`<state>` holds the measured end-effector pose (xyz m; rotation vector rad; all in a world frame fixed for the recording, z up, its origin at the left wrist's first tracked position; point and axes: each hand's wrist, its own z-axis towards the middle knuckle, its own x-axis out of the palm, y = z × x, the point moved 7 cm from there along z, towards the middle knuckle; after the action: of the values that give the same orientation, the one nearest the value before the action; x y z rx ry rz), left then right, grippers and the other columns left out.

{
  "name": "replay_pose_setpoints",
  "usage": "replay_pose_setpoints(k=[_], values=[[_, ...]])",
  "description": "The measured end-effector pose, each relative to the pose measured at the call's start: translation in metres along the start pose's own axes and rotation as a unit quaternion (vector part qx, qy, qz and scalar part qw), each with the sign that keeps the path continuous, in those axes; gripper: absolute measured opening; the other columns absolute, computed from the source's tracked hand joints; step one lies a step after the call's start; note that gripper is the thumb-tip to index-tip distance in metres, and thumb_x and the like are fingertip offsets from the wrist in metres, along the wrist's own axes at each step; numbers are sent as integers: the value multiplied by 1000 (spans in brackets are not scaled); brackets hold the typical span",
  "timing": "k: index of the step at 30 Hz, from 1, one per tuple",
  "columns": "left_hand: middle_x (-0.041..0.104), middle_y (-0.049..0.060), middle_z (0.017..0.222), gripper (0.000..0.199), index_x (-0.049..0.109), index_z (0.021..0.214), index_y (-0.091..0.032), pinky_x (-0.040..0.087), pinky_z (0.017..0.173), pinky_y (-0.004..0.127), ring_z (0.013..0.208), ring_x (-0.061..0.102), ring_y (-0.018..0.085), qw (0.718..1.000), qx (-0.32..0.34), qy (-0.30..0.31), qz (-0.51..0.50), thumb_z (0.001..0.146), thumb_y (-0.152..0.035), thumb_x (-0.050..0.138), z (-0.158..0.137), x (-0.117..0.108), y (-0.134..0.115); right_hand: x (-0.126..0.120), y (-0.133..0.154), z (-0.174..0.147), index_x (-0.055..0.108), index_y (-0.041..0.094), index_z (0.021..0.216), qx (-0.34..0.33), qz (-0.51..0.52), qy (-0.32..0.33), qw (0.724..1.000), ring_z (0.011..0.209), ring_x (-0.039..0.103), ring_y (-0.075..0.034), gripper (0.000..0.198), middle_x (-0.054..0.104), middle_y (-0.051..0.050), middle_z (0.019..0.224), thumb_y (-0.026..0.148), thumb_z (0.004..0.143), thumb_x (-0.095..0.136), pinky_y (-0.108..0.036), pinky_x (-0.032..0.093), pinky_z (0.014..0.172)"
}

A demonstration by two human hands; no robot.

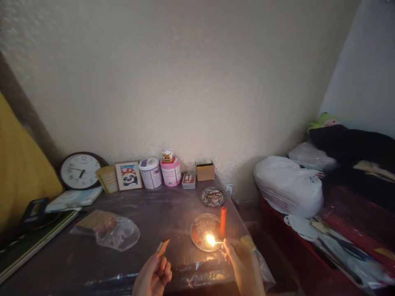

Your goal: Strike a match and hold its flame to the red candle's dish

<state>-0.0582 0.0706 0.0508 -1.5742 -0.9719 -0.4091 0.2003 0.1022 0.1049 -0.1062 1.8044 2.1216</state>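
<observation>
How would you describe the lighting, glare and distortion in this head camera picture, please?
In the head view the room is dim; the burning match in the right hand is the brightest spot, blown out, lighting the red candle and round dish. Its glow glints off the plastic table cover. The left hand holds a matchbox. Edges bend wide-angle; the corners are dark.

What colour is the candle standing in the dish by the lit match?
The candle is red-orange, seen in the head view, upright at the dish edge.
</observation>
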Motion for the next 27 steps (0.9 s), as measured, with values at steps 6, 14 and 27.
replay_pose_setpoints(k=[6, 14, 27], values=[[43, -7, 45, 47, 76, 85, -19, 35, 39, 21, 42, 39, 8, 1000, 4, -23, 2, 45, -42, 88, -4, 3, -2, -3, 0, 0, 67, 17, 66, -22, -20, -24, 999, 52, 58, -17, 32, 63, -2, 54, 43, 81, 54, -23, 46, 50], [43, -6, 43, 33, 71, 62, -20, 34, 37, 22, 40, 39, 8, 999, 5, -31, -19, 40, -37, 89, -3, 3, -4, 2, -7, 2, 65, 18, 70, -33, 12, -6, 999, 58, 60, -18, 33, 64, -3, 61, 47, 82, 53, -23, 48, 55], [47, -5, 46, 44, 75, 78, -24, 38, 41, 24, 46, 44, 11, 998, -19, -54, -5, 40, -42, 89, 6, -14, 5, 2, 5, 3, 63, 19, 61, -7, 8, -7, 1000, 54, 60, -18, 33, 62, -2, 54, 48, 74, 57, -23, 46, 51]])
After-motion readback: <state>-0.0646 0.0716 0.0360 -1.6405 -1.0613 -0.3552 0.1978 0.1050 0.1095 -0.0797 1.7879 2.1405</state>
